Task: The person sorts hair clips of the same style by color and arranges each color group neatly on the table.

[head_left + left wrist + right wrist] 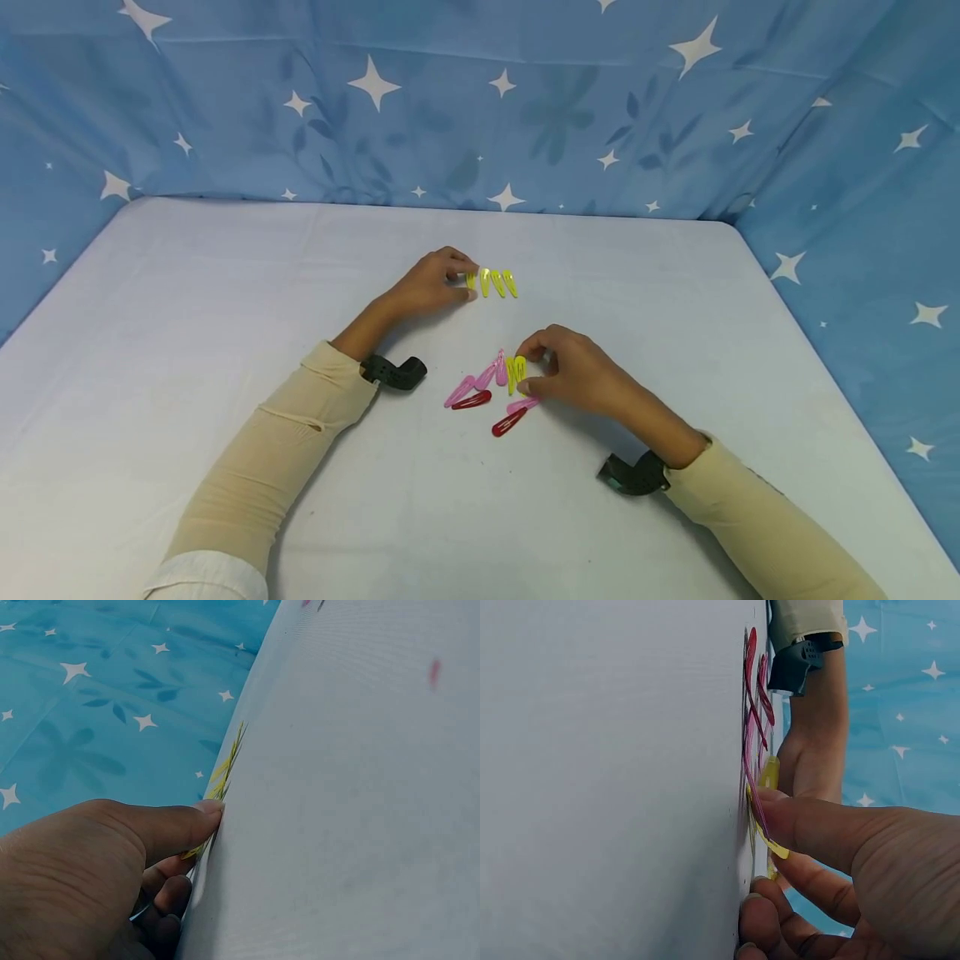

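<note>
At the left end of a short row of yellow snap hair clips point(497, 283), my left hand point(429, 285) pinches one yellow hair clip point(471, 281) between thumb and fingers. The left wrist view shows the thumb over that clip, close against the tabletop. Nearer to me, my right hand point(576, 371) pinches another yellow hair clip point(521, 367) at the right side of a loose group. A second yellow clip point(511, 377) lies just left of it. Pink hair clips point(460, 390) spread to the left, and one pink clip point(521, 405) is partly under the right fingertips.
Two red hair clips lie in the group, one on the left point(472, 400) and one at the front point(509, 422). A white cloth covers the table point(420, 500). Behind and beside it hangs a blue curtain point(450, 108) with white stars. Each wrist wears a dark camera point(636, 475).
</note>
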